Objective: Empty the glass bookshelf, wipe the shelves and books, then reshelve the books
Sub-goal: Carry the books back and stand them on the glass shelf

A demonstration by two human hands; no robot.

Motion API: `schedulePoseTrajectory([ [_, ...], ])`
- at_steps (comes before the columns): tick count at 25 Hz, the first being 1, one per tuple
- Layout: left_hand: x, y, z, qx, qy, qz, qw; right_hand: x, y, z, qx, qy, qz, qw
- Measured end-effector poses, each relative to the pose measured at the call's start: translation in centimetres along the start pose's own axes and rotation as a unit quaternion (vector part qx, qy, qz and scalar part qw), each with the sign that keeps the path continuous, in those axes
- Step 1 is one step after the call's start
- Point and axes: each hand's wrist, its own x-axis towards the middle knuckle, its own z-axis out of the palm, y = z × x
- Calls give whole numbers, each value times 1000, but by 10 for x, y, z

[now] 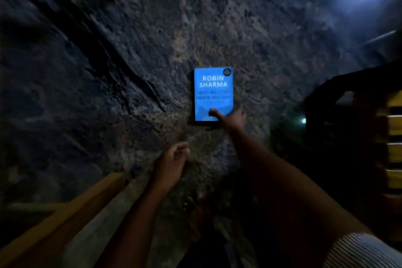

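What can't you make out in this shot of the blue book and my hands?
Head view:
blue book: title lines blurred.
right hand: fingers hidden by the hand itself, so the grip is unclear.
left hand: curled; darkness hides any contents.
bookshelf: dark, cut off at the right edge.
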Motion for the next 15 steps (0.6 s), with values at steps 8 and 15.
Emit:
schedulePoseTrajectory([
  [8,-19,-68,-24,-11,-12,-131,991,11,-18,36,82,45,73,993],
  [15,-183,55,-72,-77,-18,-91,993,-216,3,-140,-167,-157,24,973],
])
